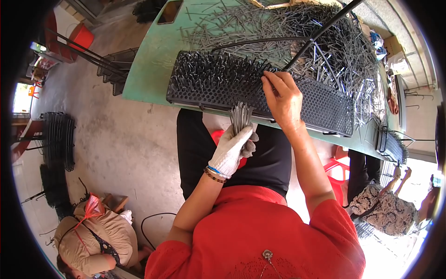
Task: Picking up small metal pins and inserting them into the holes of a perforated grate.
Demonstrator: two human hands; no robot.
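Observation:
A bundle of thin dark metal rods point(240, 116) stands upright in my left hand point(232, 148), which wears a whitish knit glove and is closed round it. My bare right hand point(284, 100) is over a long black perforated rack point(320, 103), thumb and fingertips pinched together at its holes. Whatever is between those fingertips is too small to make out. Many rods point(204, 67) stick up from the rack's left half, while its right half shows bare holes. The rack lies along the near edge of a green table point(148, 69).
Loose rods point(260, 25) are heaped across the table behind the rack. A black bar point(320, 32) slants up over them. Black racks point(58, 139) are stacked at the left. One person point(95, 235) is at lower left, another point(385, 207) at right beside a red stool point(337, 172).

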